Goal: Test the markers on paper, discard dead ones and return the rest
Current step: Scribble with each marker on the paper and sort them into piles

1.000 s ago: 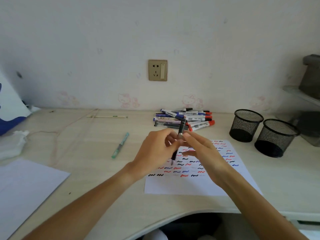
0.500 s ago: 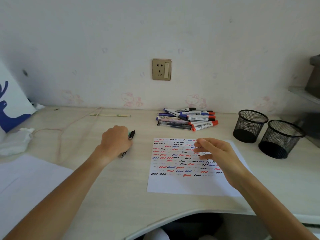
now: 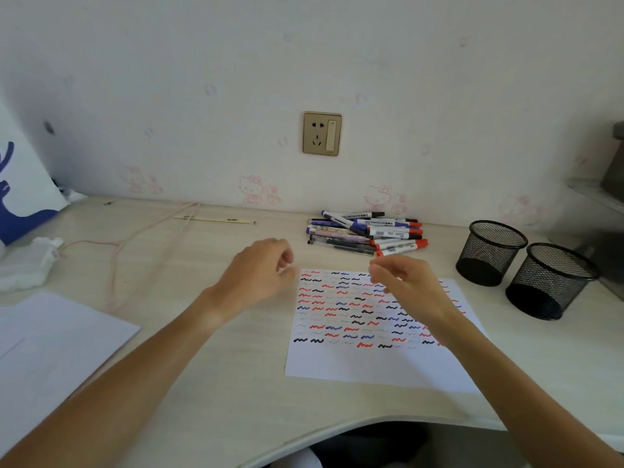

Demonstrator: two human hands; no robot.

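Markers (image 3: 366, 233) lie heaped just above frame center, beyond the scribbled paper (image 3: 374, 327), their long axes running roughly left to right. We judge our right hand (image 3: 410, 287) the nearer one, hovering over the paper's top edge just below the pile's red-capped ends; our left hand (image 3: 258, 275) floats off the paper's left edge. Both are empty, fingers loosely curled, hands apart. Two mesh cups (image 3: 491, 253) wait at right.
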